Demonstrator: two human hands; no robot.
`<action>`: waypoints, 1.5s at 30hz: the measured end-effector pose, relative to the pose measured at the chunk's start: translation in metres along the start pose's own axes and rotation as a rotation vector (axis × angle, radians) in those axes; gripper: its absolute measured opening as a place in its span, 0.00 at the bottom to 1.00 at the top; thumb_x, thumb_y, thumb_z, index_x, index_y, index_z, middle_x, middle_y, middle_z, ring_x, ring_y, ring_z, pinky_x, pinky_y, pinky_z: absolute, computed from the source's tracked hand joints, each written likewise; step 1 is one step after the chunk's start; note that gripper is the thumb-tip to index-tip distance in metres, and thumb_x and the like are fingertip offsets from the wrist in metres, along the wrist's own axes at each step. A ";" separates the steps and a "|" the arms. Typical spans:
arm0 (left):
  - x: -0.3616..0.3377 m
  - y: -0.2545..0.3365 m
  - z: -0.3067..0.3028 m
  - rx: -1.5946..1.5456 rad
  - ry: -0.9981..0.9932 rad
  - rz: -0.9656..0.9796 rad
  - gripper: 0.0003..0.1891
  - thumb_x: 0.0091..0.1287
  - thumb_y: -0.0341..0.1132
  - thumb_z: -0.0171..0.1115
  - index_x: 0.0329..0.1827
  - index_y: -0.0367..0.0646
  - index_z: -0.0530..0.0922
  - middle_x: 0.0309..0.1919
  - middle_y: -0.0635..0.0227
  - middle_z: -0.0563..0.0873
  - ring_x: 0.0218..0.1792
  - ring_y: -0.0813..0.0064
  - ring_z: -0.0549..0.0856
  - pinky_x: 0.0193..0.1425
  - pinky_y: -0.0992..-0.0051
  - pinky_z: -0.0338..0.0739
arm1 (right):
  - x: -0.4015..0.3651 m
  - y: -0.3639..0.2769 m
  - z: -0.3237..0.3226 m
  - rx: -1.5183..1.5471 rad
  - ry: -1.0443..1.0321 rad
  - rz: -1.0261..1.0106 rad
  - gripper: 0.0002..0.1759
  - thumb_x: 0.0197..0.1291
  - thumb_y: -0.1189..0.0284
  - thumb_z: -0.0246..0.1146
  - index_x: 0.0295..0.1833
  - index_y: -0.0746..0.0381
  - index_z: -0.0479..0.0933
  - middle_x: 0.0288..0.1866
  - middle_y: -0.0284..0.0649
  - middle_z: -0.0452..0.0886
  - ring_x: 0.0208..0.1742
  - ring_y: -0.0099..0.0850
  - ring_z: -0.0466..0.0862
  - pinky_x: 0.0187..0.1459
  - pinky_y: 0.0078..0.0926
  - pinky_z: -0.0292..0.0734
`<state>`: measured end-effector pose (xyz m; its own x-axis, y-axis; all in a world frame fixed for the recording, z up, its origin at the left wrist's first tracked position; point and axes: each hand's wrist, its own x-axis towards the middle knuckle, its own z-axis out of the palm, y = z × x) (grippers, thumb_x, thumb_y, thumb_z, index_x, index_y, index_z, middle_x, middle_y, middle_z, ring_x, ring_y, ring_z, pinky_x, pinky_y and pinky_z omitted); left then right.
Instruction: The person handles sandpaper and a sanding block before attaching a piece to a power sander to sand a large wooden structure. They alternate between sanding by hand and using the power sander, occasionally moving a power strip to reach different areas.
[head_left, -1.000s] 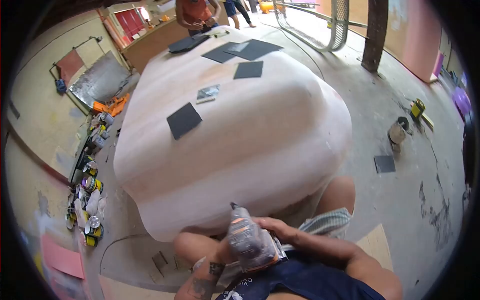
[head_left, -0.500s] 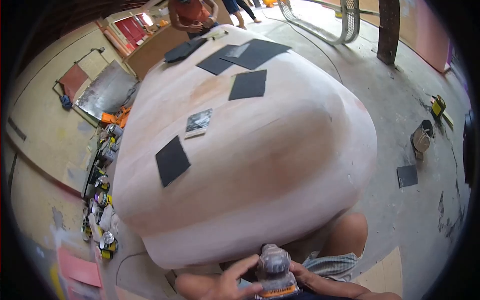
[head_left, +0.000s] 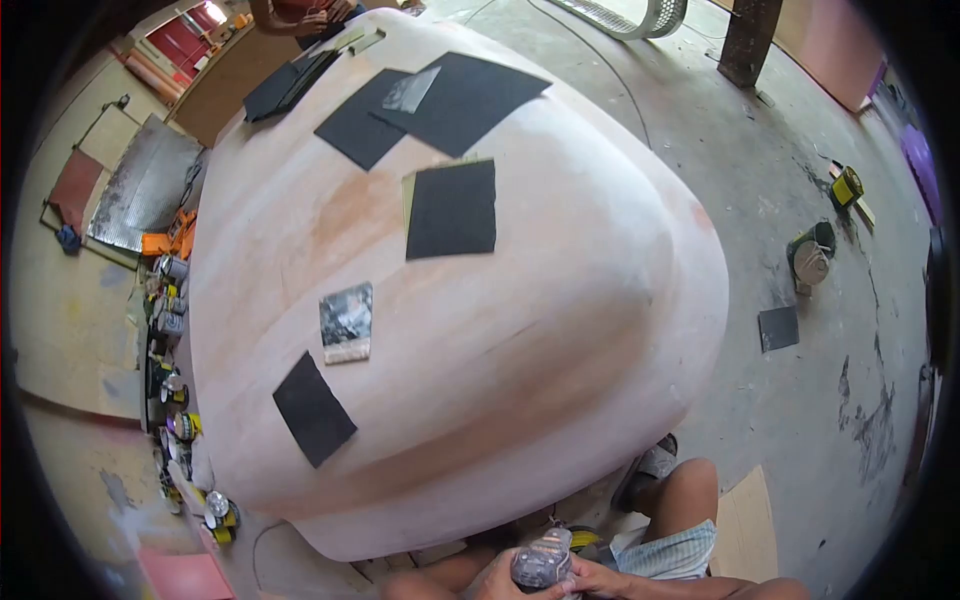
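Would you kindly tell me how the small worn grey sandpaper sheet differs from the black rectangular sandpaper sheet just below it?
The small worn grey sandpaper sheet is mottled, with a pale lower edge; the black rectangular sandpaper sheet is evenly dark. The black one is larger than the grey and more tilted. Both lie flat on the pale pink rounded shell.

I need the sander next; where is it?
Bottom centre of the head view: the sander is held between left hand and right hand, below the pink hull.

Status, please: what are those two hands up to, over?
Dusty sander gripped by left hand and right hand, at pinkish shell's near edge. Black sandpaper sheets lie on top. Nothing in between.
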<state>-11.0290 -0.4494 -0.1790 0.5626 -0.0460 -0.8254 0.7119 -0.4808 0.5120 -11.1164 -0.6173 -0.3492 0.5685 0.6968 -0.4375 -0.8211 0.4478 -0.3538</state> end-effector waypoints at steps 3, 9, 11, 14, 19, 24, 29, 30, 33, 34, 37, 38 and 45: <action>-0.038 0.048 -0.008 0.113 -0.001 -0.006 0.43 0.52 0.49 0.83 0.66 0.35 0.72 0.56 0.52 0.84 0.58 0.61 0.83 0.63 0.64 0.77 | -0.032 -0.002 0.012 0.018 0.047 0.025 0.60 0.58 0.45 0.73 0.84 0.58 0.46 0.82 0.37 0.59 0.80 0.37 0.60 0.78 0.40 0.54; -0.028 0.106 -0.001 -0.111 -0.059 0.060 0.33 0.60 0.45 0.79 0.62 0.37 0.75 0.53 0.59 0.86 0.53 0.70 0.86 0.59 0.70 0.81 | -0.062 -0.169 0.101 0.297 0.096 0.073 0.61 0.56 0.21 0.45 0.84 0.53 0.46 0.83 0.46 0.56 0.78 0.44 0.65 0.77 0.48 0.60; -0.044 0.181 -0.001 -0.116 -0.060 0.097 0.33 0.57 0.43 0.81 0.60 0.35 0.75 0.52 0.61 0.86 0.52 0.73 0.85 0.60 0.71 0.80 | -0.074 -0.223 0.107 0.365 0.005 0.001 0.60 0.59 0.23 0.42 0.80 0.60 0.51 0.79 0.48 0.60 0.78 0.42 0.65 0.77 0.46 0.60; -0.061 0.242 0.008 -0.021 -0.148 0.264 0.35 0.55 0.42 0.83 0.60 0.35 0.74 0.52 0.62 0.85 0.52 0.75 0.84 0.61 0.72 0.79 | -0.097 -0.292 0.111 0.435 -0.115 -0.063 0.60 0.59 0.23 0.45 0.81 0.60 0.51 0.77 0.51 0.63 0.77 0.46 0.67 0.76 0.50 0.61; -0.117 0.321 0.037 0.190 -0.264 0.452 0.35 0.56 0.40 0.82 0.63 0.36 0.74 0.52 0.64 0.85 0.54 0.76 0.83 0.64 0.71 0.76 | -0.142 -0.367 0.135 0.366 0.121 -0.489 0.51 0.64 0.34 0.58 0.78 0.60 0.56 0.64 0.52 0.77 0.67 0.47 0.78 0.68 0.51 0.73; -0.131 0.348 0.033 0.043 -0.349 0.500 0.39 0.55 0.47 0.82 0.64 0.35 0.74 0.52 0.60 0.86 0.55 0.73 0.83 0.64 0.70 0.76 | -0.186 -0.385 0.079 0.988 0.196 -0.610 0.26 0.64 0.50 0.68 0.51 0.62 0.77 0.31 0.37 0.84 0.39 0.35 0.85 0.48 0.35 0.82; -0.155 0.349 0.013 0.140 -0.293 0.491 0.38 0.54 0.47 0.82 0.63 0.37 0.75 0.52 0.61 0.86 0.55 0.72 0.83 0.64 0.69 0.76 | -0.184 -0.380 0.071 1.024 0.478 -0.521 0.26 0.62 0.51 0.69 0.44 0.66 0.77 0.22 0.34 0.80 0.30 0.31 0.80 0.41 0.28 0.79; -0.166 0.347 0.009 0.198 -0.266 0.522 0.38 0.53 0.48 0.82 0.63 0.37 0.76 0.52 0.61 0.86 0.55 0.72 0.83 0.64 0.69 0.77 | -0.177 -0.379 0.073 1.099 0.501 -0.458 0.25 0.64 0.52 0.68 0.47 0.65 0.76 0.22 0.31 0.75 0.26 0.30 0.76 0.39 0.28 0.78; -0.202 0.358 -0.010 0.385 -0.222 0.565 0.37 0.53 0.46 0.82 0.63 0.38 0.76 0.52 0.60 0.86 0.54 0.70 0.84 0.63 0.69 0.77 | -0.165 -0.357 0.070 1.047 0.507 -0.416 0.17 0.70 0.57 0.62 0.46 0.60 0.74 0.23 0.30 0.71 0.22 0.24 0.74 0.30 0.21 0.75; -0.211 0.358 -0.016 0.437 -0.236 0.531 0.37 0.52 0.45 0.82 0.62 0.37 0.76 0.52 0.60 0.86 0.54 0.70 0.84 0.63 0.69 0.77 | -0.165 -0.346 0.061 1.082 0.524 -0.423 0.13 0.73 0.59 0.59 0.43 0.58 0.72 0.23 0.29 0.69 0.21 0.23 0.72 0.27 0.20 0.73; -0.200 0.332 -0.035 0.613 -0.263 0.417 0.35 0.53 0.41 0.80 0.62 0.38 0.77 0.50 0.61 0.87 0.53 0.71 0.85 0.61 0.69 0.78 | -0.167 -0.287 0.017 0.870 0.804 -0.455 0.12 0.74 0.70 0.52 0.33 0.55 0.66 0.20 0.30 0.66 0.18 0.22 0.67 0.23 0.22 0.71; -0.190 0.304 -0.040 0.434 -0.351 0.282 0.33 0.53 0.39 0.80 0.62 0.38 0.78 0.50 0.61 0.87 0.52 0.72 0.85 0.60 0.70 0.79 | -0.168 -0.258 -0.009 1.007 0.921 -0.366 0.11 0.73 0.72 0.52 0.33 0.56 0.67 0.20 0.31 0.67 0.18 0.23 0.66 0.22 0.23 0.69; -0.130 0.228 -0.096 -0.021 -0.507 -0.092 0.21 0.58 0.30 0.73 0.55 0.34 0.82 0.44 0.65 0.89 0.44 0.77 0.86 0.54 0.74 0.81 | -0.176 -0.137 -0.002 1.310 1.399 -0.296 0.07 0.66 0.79 0.55 0.34 0.56 0.69 0.18 0.28 0.65 0.13 0.21 0.62 0.18 0.21 0.64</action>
<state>-10.8997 -0.4693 0.0679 0.2269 -0.4255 -0.8760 0.7596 -0.4856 0.4326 -11.1044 -0.8023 -0.2250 -0.2380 -0.0413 -0.9704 0.1481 0.9859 -0.0783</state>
